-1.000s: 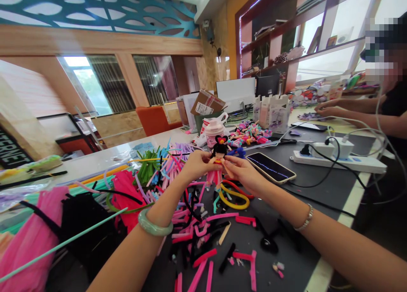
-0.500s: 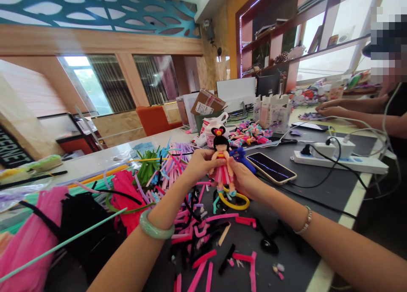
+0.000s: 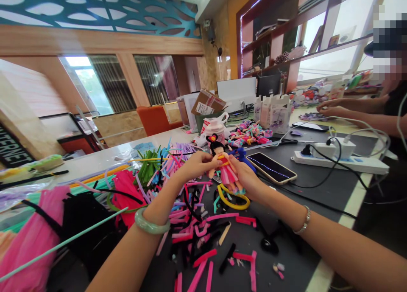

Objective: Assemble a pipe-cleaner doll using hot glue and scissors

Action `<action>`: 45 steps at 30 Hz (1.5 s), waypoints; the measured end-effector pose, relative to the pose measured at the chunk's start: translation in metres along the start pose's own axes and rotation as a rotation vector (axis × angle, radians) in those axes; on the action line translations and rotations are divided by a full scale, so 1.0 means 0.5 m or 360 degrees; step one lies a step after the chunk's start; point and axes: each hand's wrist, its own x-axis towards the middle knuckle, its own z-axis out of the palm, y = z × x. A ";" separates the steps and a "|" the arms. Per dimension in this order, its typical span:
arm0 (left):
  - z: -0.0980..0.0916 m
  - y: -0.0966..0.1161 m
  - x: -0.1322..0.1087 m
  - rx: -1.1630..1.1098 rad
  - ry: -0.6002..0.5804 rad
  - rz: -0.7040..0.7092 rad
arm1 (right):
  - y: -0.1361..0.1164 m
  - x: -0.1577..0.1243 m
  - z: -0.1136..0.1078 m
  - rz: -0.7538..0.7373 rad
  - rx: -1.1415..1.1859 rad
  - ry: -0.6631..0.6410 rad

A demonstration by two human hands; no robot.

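Both of my hands hold a small pipe-cleaner doll with black hair, a red top and a pink skirt, tilted with its feet toward the right. My left hand pinches its upper body from the left. My right hand grips its lower body and skirt from the right. Beneath them lies a yellow pipe-cleaner loop, and a blue pipe-cleaner piece sits just behind my right hand. Cut pink and black pipe-cleaner pieces are scattered below my wrists.
A smartphone lies right of my hands, near a white power strip with cables. Bundled pink and black pipe cleaners fill the left. Finished dolls and white boxes stand behind. A co-worker's hands rest at right.
The doll has tilted from nearly upright, its head going left and its feet swinging right. Both hands have turned with it and still hold it.
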 end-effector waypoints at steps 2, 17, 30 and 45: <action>-0.003 -0.007 0.002 -0.0142 -0.0111 -0.0038 | -0.004 -0.002 0.001 -0.0023 0.0022 0.0104; -0.015 -0.026 0.006 -0.0569 0.0006 0.0010 | -0.011 -0.005 0.003 0.0125 0.0195 0.0083; -0.024 -0.025 -0.014 -0.0723 -0.0121 0.0084 | 0.005 -0.001 -0.002 -0.0002 0.0110 -0.0151; 0.001 -0.030 0.003 -0.0776 0.0148 0.0354 | 0.017 0.006 -0.008 0.0005 -0.0189 -0.0349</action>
